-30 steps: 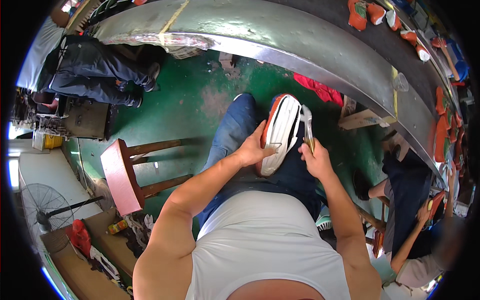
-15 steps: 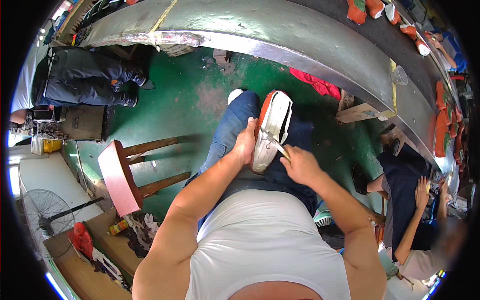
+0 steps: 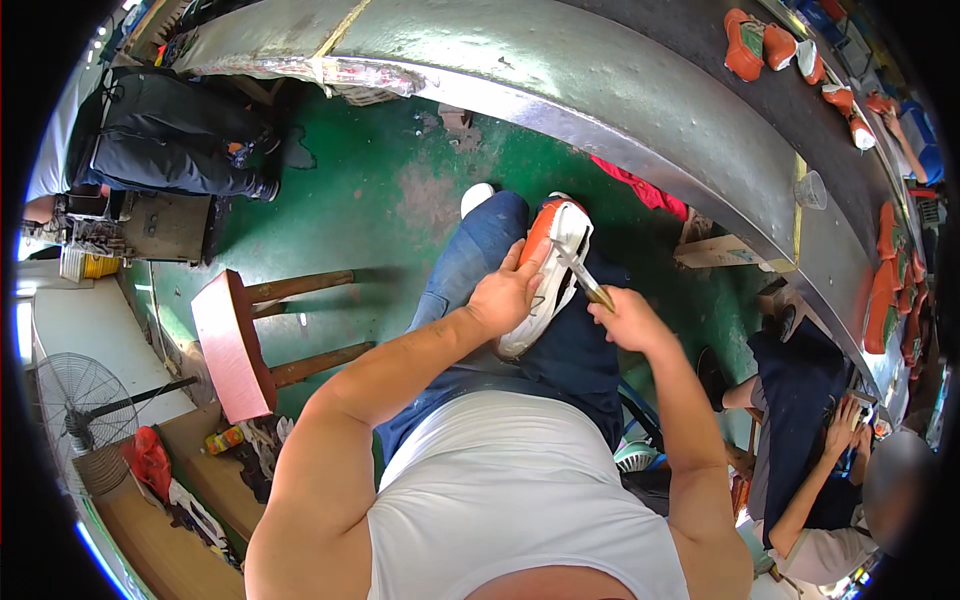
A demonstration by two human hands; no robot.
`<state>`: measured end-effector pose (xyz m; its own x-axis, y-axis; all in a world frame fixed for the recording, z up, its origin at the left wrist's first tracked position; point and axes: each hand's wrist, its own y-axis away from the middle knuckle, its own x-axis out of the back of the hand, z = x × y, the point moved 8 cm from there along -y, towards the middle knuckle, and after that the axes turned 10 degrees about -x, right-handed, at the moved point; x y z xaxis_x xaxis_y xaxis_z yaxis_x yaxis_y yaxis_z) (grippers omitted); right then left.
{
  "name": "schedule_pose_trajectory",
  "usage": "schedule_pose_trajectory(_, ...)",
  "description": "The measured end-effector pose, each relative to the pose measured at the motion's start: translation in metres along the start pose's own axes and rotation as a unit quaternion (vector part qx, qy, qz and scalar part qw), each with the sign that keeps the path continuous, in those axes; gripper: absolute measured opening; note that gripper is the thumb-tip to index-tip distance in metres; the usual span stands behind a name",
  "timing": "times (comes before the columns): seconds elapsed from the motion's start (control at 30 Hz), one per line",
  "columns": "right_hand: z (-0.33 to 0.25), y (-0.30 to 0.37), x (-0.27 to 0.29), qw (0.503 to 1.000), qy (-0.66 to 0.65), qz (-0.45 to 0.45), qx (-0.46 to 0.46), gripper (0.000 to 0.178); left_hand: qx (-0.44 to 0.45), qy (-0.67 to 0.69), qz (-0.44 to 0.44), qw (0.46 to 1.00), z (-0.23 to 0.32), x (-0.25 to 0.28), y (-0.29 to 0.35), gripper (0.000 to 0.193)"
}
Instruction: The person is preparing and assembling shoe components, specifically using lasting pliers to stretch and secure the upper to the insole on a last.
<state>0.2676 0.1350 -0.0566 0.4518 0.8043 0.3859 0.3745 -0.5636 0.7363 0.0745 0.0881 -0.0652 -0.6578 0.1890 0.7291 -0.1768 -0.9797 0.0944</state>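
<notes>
Orange-and-white shoe (image 3: 553, 283) shows me more orange than before; left hand (image 3: 500, 300) grips it, right hand (image 3: 628, 320) clutches silver metal tool (image 3: 582, 271), pink wooden stool (image 3: 232, 350) leftward.

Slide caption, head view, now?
Left hand steadying an orange-and-white shoe, right hand gripping a slim silver metal tool.

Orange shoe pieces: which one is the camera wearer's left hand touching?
The orange-and-white piece on the wearer's lap, with the left hand on it; the orange pieces on the grey bench lie apart from that hand.
</notes>
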Motion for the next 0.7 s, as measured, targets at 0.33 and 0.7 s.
schedule_pose_trajectory(0.33,-0.042,-0.011,0.006,0.964,0.104,0.166,0.178,0.035,-0.019,0.035,-0.044,0.998,0.017,0.017,0.021,0.077)
schedule_pose_trajectory(0.7,0.064,0.018,-0.034,0.919,-0.338,0.164,0.119,0.035,-0.027,0.033,0.105,0.994,0.042,0.14,0.027,0.077)
